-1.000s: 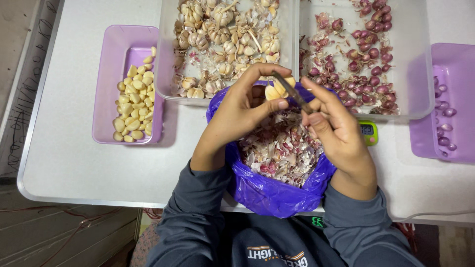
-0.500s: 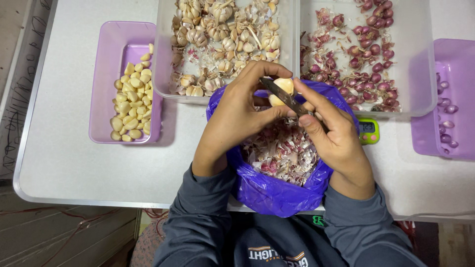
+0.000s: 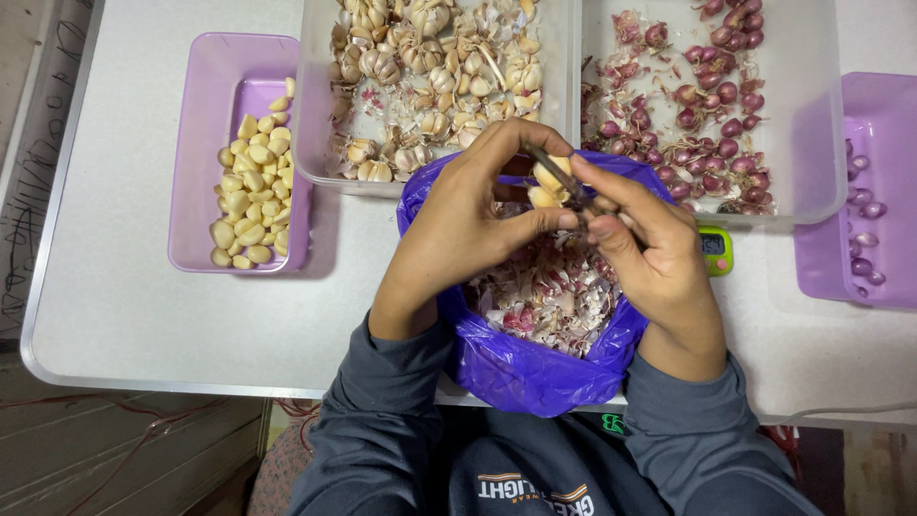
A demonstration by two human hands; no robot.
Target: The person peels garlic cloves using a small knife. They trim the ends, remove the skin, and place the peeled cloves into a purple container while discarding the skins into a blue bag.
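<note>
My left hand (image 3: 457,229) pinches a pale garlic clove (image 3: 547,183) between thumb and fingers, above a purple plastic bag (image 3: 521,373) full of papery peels. A small knife (image 3: 564,180) is gripped in my right hand (image 3: 650,258), and its blade lies across the clove. Both hands meet over the bag's far rim. Directly behind them stands a clear tub of unpeeled garlic (image 3: 435,67).
A purple tray (image 3: 196,143) of peeled cloves lies at the left. A clear tub of small red shallots (image 3: 707,105) stands at the back right, with another purple tray (image 3: 860,191) of peeled shallots beside it. A small green timer (image 3: 714,247) sits behind my right hand.
The clove has been turned slightly in my left fingers and the knife blade has shifted across it. Both hands stay over the bag.
</note>
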